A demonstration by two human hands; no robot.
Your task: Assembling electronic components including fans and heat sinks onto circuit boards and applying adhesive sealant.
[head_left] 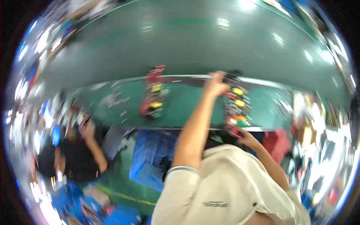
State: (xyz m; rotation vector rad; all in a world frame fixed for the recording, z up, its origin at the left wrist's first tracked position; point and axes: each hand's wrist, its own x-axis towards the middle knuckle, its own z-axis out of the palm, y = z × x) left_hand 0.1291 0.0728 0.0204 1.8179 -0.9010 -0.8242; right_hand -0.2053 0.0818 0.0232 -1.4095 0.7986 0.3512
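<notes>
A long red-and-black assembly (236, 107) with two yellow pieces lies lengthwise across the green bench in front of me, smeared by motion. At its far end, my left hand (216, 84) closes on the edge, thumb along its side. My right hand (248, 138) is closed at its red near end, by the bench's front edge. Fine details of the fingers are blurred. To the left, a similar assembly (152, 93), red with two yellow pieces, rests on the bench with no hand on it.
The green bench (183, 108) runs left to right, with a wider grey-green surface (180, 45) beyond its pale far edge. Below it stand a blue crate (150, 153) and a red bin (276, 144). On the left, a person in dark clothing (78, 153) holds something small.
</notes>
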